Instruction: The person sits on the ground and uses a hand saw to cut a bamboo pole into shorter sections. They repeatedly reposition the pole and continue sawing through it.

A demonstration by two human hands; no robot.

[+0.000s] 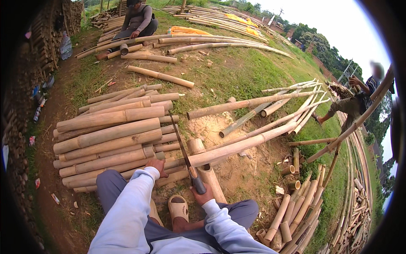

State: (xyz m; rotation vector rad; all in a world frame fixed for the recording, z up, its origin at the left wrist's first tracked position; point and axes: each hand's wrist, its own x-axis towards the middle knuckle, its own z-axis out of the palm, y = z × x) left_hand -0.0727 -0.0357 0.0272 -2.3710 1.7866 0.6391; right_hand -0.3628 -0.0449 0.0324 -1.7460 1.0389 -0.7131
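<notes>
My right hand grips the dark handle of a handsaw. Its long blade points away from me and crosses a tan bamboo pole near the pole's close end. To the left of the blade, my left hand is wrapped on that end of the pole, its fingers partly hidden. The pole reaches off to the far right. Under it, by the saw, a short thick bamboo piece lies on the ground between my feet and the sawdust. How deep the blade sits cannot be made out.
Cut bamboo lengths are stacked at my left. Another long pole lies beyond the sawdust. More cut pieces stand at right. One person sits among poles at the back; another is at far right behind a slanting pole.
</notes>
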